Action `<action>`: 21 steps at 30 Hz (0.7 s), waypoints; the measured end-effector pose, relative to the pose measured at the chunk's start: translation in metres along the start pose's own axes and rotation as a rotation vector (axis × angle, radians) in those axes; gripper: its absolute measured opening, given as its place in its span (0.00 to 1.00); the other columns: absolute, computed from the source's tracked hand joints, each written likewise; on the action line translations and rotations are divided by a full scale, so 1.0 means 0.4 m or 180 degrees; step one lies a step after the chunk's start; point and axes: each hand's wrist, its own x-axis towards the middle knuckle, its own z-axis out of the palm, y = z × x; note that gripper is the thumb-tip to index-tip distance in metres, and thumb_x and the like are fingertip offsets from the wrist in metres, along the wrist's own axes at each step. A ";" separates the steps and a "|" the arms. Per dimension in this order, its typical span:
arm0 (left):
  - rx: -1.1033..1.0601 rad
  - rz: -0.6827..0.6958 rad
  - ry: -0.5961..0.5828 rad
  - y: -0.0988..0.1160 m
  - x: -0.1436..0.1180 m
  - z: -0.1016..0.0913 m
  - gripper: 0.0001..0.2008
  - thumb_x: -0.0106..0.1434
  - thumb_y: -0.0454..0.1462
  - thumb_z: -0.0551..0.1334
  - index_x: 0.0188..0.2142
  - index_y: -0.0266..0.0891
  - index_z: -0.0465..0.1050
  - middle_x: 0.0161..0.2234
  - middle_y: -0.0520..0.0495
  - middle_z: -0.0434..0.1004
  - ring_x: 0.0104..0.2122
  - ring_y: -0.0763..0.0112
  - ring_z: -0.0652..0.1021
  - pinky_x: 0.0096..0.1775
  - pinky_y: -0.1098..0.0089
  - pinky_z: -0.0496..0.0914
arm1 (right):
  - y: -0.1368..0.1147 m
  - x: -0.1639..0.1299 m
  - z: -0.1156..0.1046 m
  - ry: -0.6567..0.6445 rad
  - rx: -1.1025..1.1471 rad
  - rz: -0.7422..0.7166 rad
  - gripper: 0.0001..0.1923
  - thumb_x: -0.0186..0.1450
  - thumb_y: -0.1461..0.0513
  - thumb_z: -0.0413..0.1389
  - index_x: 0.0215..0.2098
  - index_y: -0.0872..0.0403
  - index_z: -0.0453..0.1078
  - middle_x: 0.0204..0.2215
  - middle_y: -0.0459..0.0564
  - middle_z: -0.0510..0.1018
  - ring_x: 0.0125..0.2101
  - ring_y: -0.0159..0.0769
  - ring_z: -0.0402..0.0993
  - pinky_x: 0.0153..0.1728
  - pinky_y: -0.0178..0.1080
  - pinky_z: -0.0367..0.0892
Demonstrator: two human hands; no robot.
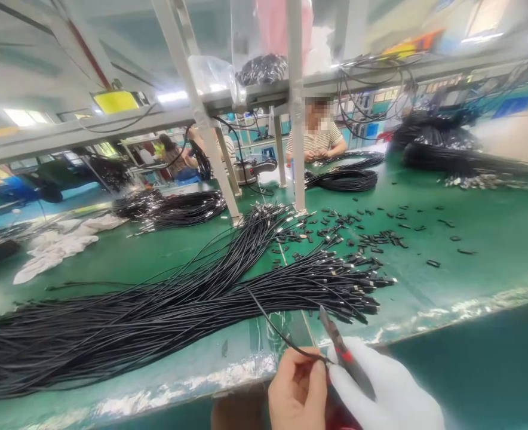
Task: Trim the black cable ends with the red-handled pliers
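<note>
Pinching one black cable (268, 325), left hand (297, 391) meets gloved right hand (387, 391) off the table edge (447, 313).

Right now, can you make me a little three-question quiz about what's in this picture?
1. True or false: the right hand wears a white glove.
2. What does the left hand pinch in its fingers? A) a black cable B) a white cloth C) a spoon
3. Fill in: the big bundle of black cables lies on a ____ table.

Key: 1 true; 2 A; 3 green. The gloved hand also holds a thin red-and-black tool by the cable's end.
</note>
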 end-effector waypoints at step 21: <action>-0.0353 -0.0145 0.0049 0.014 0.047 0.012 0.15 0.44 0.39 0.81 0.27 0.37 0.80 0.19 0.51 0.79 0.20 0.72 0.79 0.25 0.75 0.75 | 0.095 0.067 -0.134 0.0611 -0.1675 -0.1801 0.14 0.66 0.54 0.55 0.44 0.48 0.77 0.31 0.53 0.82 0.32 0.47 0.79 0.32 0.43 0.71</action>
